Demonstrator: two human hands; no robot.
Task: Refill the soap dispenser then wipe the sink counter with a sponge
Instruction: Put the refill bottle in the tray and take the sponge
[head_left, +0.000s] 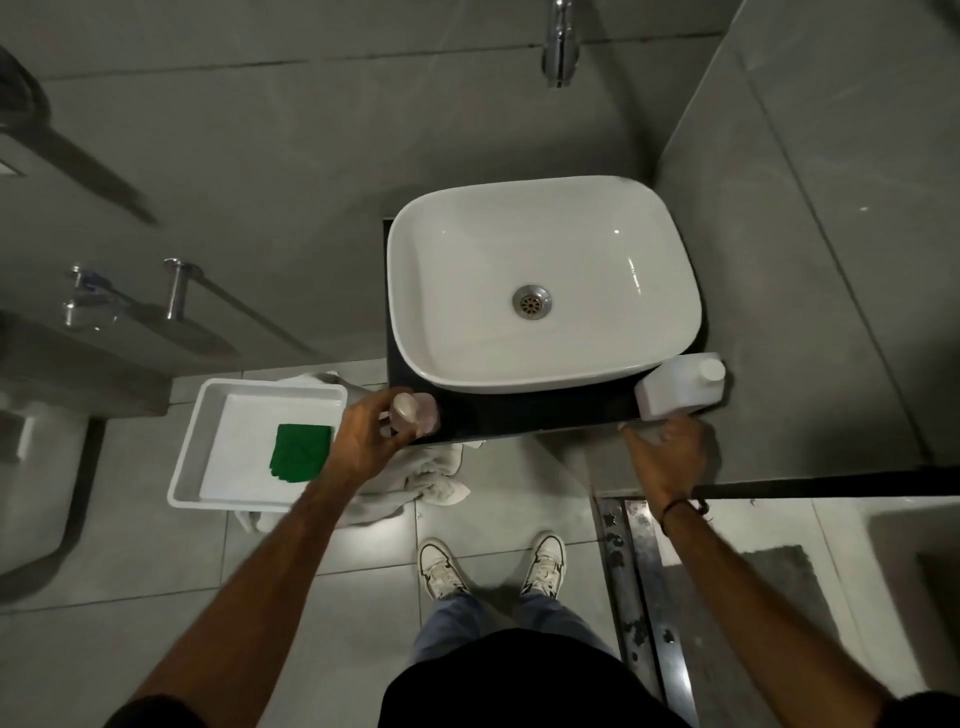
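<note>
My single head-worn wide-angle camera looks steeply down from standing height, facing the wall. The white basin (540, 280) sits centre frame below me, my shoes (491, 566) near the bottom edge.

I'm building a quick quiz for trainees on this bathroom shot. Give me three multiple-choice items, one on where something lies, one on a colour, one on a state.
1. Where does the sponge lie?
A. In the sink
B. In the white tray
C. On the floor tiles

2. What colour is the sponge?
A. Yellow
B. Blue
C. Green

3. How does the refill bottle stand?
A. Capped, on the counter's right corner
B. Uncapped, tipped over the dispenser
C. Lying in the sink

Answers:
1. B, it rests inside the white tray, left of the counter.
2. C, it is plainly dark green.
3. A, its white cap is on, and it sits beside the sink, the right hand just below it while the left hand is at the soap dispenser.
</note>
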